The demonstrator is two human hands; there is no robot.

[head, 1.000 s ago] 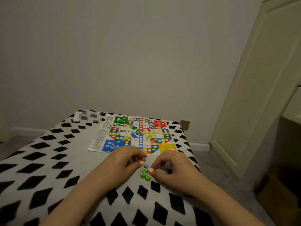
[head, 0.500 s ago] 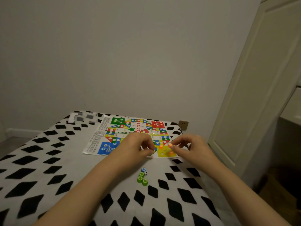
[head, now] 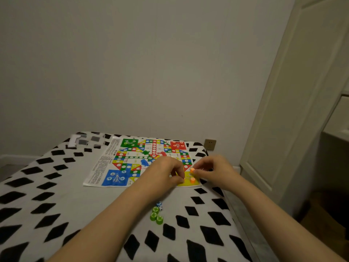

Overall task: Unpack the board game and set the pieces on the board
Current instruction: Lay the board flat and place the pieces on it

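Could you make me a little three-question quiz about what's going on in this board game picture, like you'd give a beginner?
1. True or false: the green pieces already stand on the board.
2. Which corner of the board are both hands working over? A) blue B) yellow C) red
3. Fill in: the right hand pinches an ______ piece.

Key
1. False: they lie on the blanket, nearer the person than the board.
2. B: the left hand and the right hand meet over the yellow corner, where another orange piece stands.
3. orange
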